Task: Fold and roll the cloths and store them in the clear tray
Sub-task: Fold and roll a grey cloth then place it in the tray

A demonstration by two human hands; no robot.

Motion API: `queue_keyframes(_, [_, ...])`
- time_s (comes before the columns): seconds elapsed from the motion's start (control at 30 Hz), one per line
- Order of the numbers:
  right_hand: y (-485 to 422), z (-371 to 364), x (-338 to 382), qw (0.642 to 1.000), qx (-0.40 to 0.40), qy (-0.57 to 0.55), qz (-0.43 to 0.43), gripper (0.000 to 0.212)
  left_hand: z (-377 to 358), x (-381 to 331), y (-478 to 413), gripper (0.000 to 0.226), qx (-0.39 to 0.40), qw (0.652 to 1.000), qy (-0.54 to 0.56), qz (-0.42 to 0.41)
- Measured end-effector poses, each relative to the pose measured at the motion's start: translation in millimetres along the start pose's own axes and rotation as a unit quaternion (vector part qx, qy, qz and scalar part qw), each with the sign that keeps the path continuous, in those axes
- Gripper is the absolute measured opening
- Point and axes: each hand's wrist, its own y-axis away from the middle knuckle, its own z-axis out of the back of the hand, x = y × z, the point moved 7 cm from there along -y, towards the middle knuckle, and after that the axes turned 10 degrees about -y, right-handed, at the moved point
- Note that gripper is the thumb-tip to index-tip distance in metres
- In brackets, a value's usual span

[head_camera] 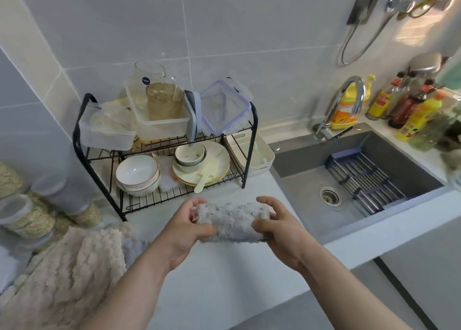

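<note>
Currently grey cloth roll (232,221) in air above desk (224,279); left grip (189,221) and right grip (277,227) each curled round one end. Risks: slack hold lets fluffy roll unwind; slip rightward drops it into sink (299,192) beside right grip. Pink cloth (67,267) waits below-left of left grip.

Place: a home kitchen is shown.
Right of frame: a grey sink (359,180) with chrome tap (345,100) is set into the surface (224,267).
Centre: bowls (137,172) and plates (214,165) are stacked on a wire dish rack (82,120).
Background: tiled walls (224,30) are seen.
</note>
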Motion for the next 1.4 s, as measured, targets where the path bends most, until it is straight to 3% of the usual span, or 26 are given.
queue_keyframes(0.07, [6,10,7,0.999,-0.012,0.038,0.034,0.05,-6,-7,-11,0.07,0.023,0.998,-0.055,-0.026])
queue_keyframes(0.17, [22,31,21,0.989,-0.045,0.109,0.093,0.035,-29,-19,-25,0.054,0.07,0.991,-0.097,-0.068])
queue_keyframes(0.4, [94,104,69,0.963,-0.158,0.065,0.21,0.045,-134,-59,-33,0.058,0.169,0.977,-0.056,-0.119])
queue_keyframes(0.5, [131,147,91,0.942,-0.213,0.039,0.258,0.039,-199,-70,-31,0.067,0.216,0.967,-0.05,-0.122])
queue_keyframes(0.7, [216,247,137,0.899,-0.291,-0.013,0.326,0.037,-351,-90,-19,0.048,0.284,0.943,-0.078,-0.154])
queue_keyframes(0.8, [260,298,160,0.878,-0.315,-0.044,0.357,0.033,-430,-98,-6,0.052,0.321,0.926,-0.086,-0.177])
queue_keyframes(1.17, [412,464,219,0.792,-0.421,-0.099,0.43,0.034,-689,-106,57,0.042,0.444,0.865,-0.107,-0.21])
queue_keyframes(1.4, [434,582,262,0.758,-0.468,-0.134,0.435,0.027,-844,-97,36,0.041,0.513,0.828,-0.111,-0.198])
